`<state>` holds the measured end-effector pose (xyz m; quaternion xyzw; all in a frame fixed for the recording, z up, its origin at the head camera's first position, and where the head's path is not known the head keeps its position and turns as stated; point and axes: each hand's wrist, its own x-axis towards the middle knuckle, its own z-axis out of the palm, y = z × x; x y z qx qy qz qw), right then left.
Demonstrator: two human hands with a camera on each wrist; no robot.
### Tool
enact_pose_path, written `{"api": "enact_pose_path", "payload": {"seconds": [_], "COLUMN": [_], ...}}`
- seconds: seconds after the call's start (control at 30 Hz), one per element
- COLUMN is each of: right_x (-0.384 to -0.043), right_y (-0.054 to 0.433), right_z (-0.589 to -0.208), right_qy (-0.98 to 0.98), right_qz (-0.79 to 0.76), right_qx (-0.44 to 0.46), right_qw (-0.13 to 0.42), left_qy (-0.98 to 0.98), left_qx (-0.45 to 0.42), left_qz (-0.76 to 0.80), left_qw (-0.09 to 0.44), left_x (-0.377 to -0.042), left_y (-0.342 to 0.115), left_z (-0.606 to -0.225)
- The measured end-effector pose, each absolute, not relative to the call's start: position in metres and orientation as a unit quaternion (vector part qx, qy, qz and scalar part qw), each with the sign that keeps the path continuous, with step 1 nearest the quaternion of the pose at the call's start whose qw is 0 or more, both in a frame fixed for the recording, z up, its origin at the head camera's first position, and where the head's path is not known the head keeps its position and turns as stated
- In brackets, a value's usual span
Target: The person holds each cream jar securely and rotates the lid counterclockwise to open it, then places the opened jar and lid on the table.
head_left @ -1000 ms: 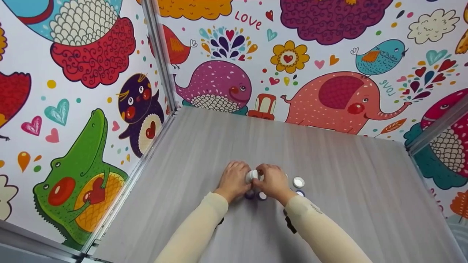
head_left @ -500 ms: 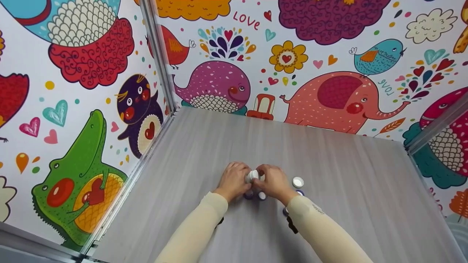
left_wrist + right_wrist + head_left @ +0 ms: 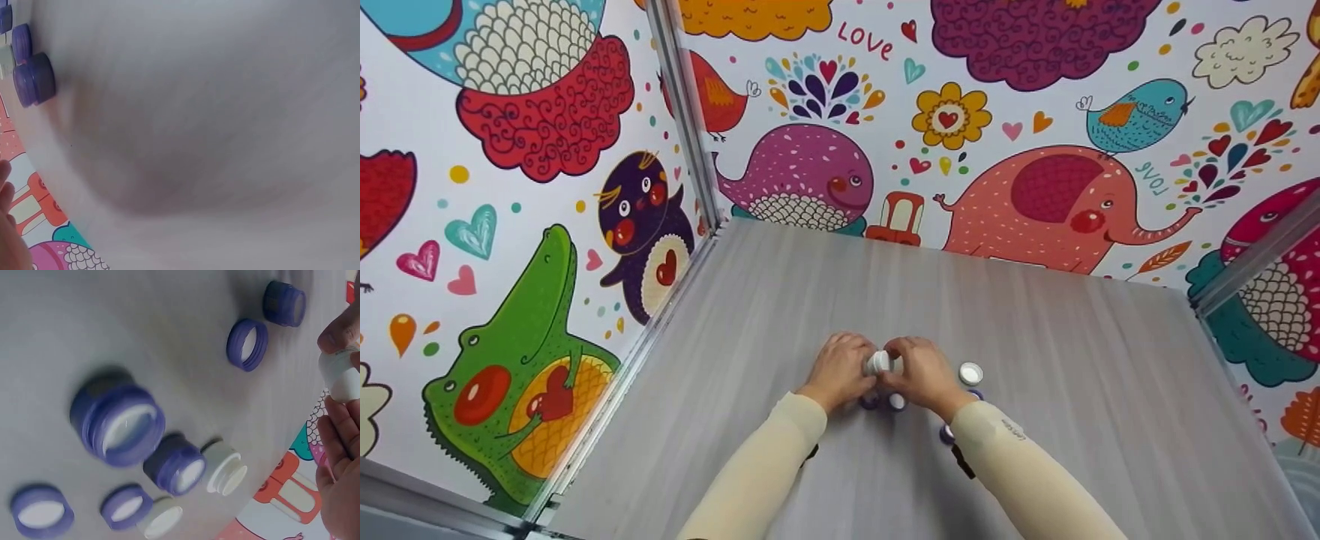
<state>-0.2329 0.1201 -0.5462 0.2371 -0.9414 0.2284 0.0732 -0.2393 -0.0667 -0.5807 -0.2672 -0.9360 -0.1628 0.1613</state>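
A small white jar is between my two hands, low over the table. In the head view my left hand grips it from the left and my right hand pinches it from the right, fingertips at its end. The right wrist view has the jar at the right edge, left thumb pressed to it from above and right fingers reaching it from below. Close under my hands lie a purple jar and an upturned purple lid. Only part of my left hand enters the left wrist view.
Beside my right forearm are purple jars, purple lids, another white jar and an upturned white lid. The grey wood-patterned table meets walls covered in cartoon animals, with a metal frame post at the back-left corner.
Both hands stay round the white jar in nearly the same spot. My right forearm has shifted slightly, showing more of the purple item beside it, and the head view has drifted a little.
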Motion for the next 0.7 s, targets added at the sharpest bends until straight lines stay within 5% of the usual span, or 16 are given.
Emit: {"api": "enact_pose_path", "payload": {"seconds": [0.27,0.7], "right_x": [-0.2344,-0.2314], "right_y": [0.1226,0.1185], "right_z": [-0.5482,-0.5465], "right_qy": [-0.932,-0.948], "right_qz": [0.225,0.237], "right_qx": [0.271,0.201], "right_qw": [0.087,0.066], "left_qy": [-0.936,-0.925], "left_qx": [-0.27,-0.278], "left_qz": [-0.148,-0.153], "left_qw": [0.171,0.207], "left_x": [-0.2404,-0.2412], "left_y": [-0.067,-0.0664], "left_z": [-0.5797,-0.5785]}}
